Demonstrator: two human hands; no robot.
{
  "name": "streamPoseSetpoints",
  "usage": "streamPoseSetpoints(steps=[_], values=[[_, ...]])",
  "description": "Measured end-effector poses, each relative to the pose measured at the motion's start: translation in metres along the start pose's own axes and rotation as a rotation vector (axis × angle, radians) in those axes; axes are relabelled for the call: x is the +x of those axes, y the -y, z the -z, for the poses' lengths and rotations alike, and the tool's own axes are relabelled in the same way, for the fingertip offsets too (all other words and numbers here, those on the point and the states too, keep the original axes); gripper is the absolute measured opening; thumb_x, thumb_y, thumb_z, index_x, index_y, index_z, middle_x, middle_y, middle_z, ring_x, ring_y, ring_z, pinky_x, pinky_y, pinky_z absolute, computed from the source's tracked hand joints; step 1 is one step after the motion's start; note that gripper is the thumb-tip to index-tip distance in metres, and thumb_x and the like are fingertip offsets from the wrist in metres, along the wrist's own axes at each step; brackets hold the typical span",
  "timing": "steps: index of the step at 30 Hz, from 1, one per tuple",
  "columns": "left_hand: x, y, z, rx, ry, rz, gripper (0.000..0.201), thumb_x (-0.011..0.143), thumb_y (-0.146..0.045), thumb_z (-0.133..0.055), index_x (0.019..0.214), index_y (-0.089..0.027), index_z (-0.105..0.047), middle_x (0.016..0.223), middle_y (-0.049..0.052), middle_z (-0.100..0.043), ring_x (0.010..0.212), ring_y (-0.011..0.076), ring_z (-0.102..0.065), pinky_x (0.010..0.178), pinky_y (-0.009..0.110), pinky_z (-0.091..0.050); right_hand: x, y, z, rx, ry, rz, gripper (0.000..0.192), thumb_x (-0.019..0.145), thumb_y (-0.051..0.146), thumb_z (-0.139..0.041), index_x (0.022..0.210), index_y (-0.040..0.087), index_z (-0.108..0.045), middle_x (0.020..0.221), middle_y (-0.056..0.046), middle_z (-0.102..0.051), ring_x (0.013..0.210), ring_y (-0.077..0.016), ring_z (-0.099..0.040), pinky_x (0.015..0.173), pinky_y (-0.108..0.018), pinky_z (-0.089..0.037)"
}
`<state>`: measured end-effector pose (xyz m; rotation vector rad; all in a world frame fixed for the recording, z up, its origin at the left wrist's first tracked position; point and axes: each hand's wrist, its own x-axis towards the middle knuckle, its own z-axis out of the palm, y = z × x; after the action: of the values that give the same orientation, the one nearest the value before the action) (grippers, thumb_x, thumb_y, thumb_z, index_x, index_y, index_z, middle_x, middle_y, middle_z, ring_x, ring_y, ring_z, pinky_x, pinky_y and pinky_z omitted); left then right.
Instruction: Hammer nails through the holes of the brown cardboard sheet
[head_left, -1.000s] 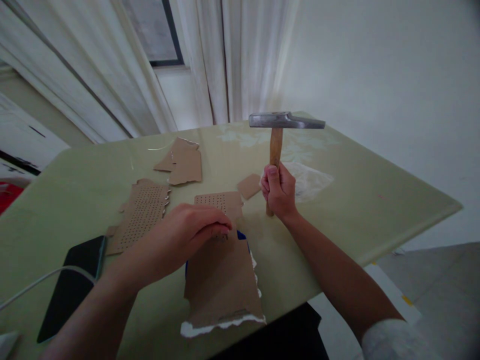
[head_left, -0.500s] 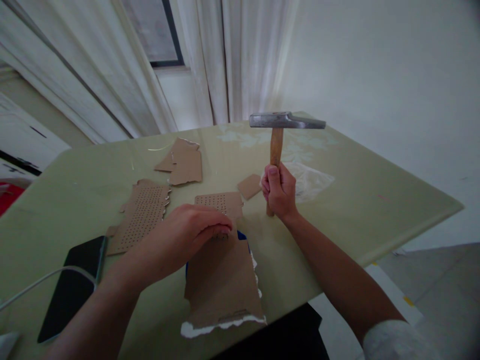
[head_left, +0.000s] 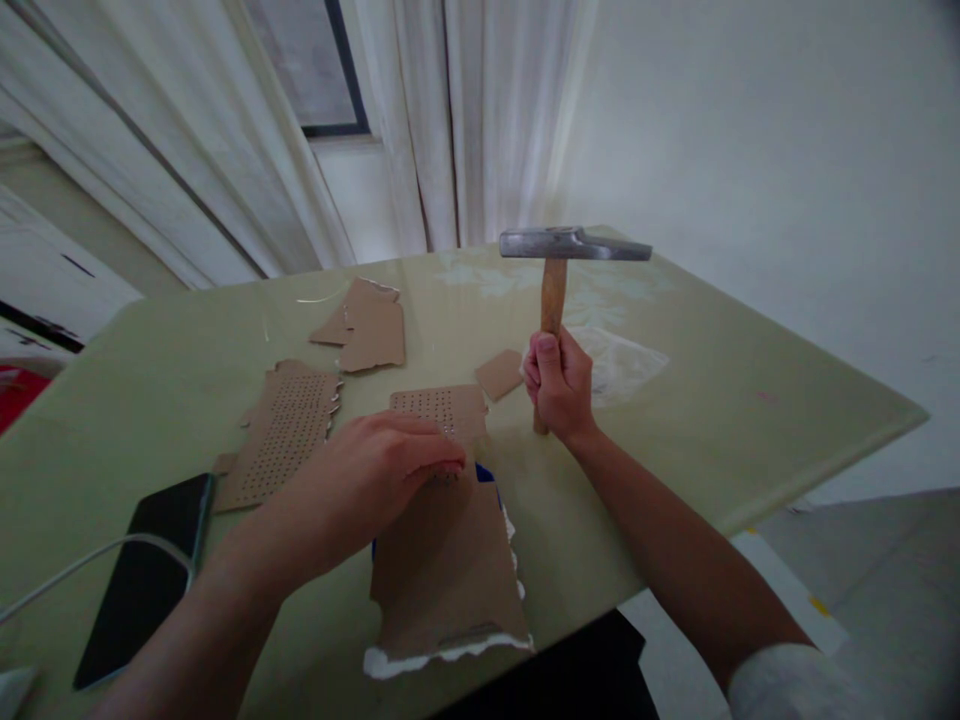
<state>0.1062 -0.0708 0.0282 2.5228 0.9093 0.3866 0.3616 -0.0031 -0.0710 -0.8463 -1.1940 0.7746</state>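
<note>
Head view: right hand (head_left: 556, 385) fisted around wooden handle of hammer (head_left: 559, 275), held upright above the table (head_left: 750, 410), steel head level at top; left hand (head_left: 379, 470) lies palm down, fingers together pressing the upper end of the torn cardboard piece (head_left: 446, 565) flat near the table's front edge. Just beyond the fingertips a perforated cardboard piece (head_left: 442, 408), another perforated strip (head_left: 289, 432) to the left, small scrap (head_left: 500, 373) beside the hammer hand, plastic bag (head_left: 622, 360) behind it, phone (head_left: 142, 575) with cable far left.
</note>
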Motion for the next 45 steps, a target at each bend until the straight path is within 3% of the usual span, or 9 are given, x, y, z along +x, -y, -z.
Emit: streamPoseSetpoints(steps=[11,20,38,45], values=[[-0.0013,-0.0066,0.0006,0.13,0.0,-0.036,0.034,0.104,-0.006,-0.058,0.099,-0.025,-0.086,0.093,0.003,-0.086,0.085,0.0204,-0.079,0.08,0.03,-0.057,0.0013,0.0024,-0.0011,0.018,-0.007,-0.009,0.05,0.107,0.067,-0.066,0.083,0.026,-0.05,0.061,0.01,-0.041,0.046,-0.008,-0.035,0.04,-0.023,-0.029],[-0.0048,-0.0046,0.0011,0.135,0.0,0.0,0.026,0.102,-0.007,-0.068,0.104,-0.026,-0.086,0.096,0.0,-0.087,0.086,0.0215,-0.08,0.081,0.032,-0.056,0.0012,0.0033,-0.0015,0.02,-0.007,-0.004,0.049,0.107,0.067,-0.066,0.084,0.026,-0.051,0.061,0.01,-0.041,0.044,-0.0077,-0.035,0.039,-0.023,-0.029],[-0.0014,-0.0061,-0.0028,0.158,-0.024,-0.011,0.027,0.106,-0.01,-0.064,0.099,-0.025,-0.087,0.093,0.002,-0.086,0.081,0.0189,-0.079,0.077,0.029,-0.057,0.0001,0.004,-0.0007,-0.031,0.0,-0.021,0.053,0.107,0.072,-0.062,0.084,0.027,-0.048,0.063,0.009,-0.041,0.047,-0.0083,-0.037,0.042,-0.023,-0.031],[-0.0012,-0.0075,-0.0018,0.179,-0.009,0.004,0.025,0.102,-0.008,-0.069,0.099,-0.025,-0.086,0.095,0.0,-0.087,0.084,0.0215,-0.081,0.078,0.031,-0.056,0.001,0.003,-0.0003,-0.007,-0.004,-0.009,0.05,0.107,0.069,-0.064,0.084,0.026,-0.05,0.063,0.009,-0.042,0.047,-0.0083,-0.038,0.042,-0.023,-0.03]])
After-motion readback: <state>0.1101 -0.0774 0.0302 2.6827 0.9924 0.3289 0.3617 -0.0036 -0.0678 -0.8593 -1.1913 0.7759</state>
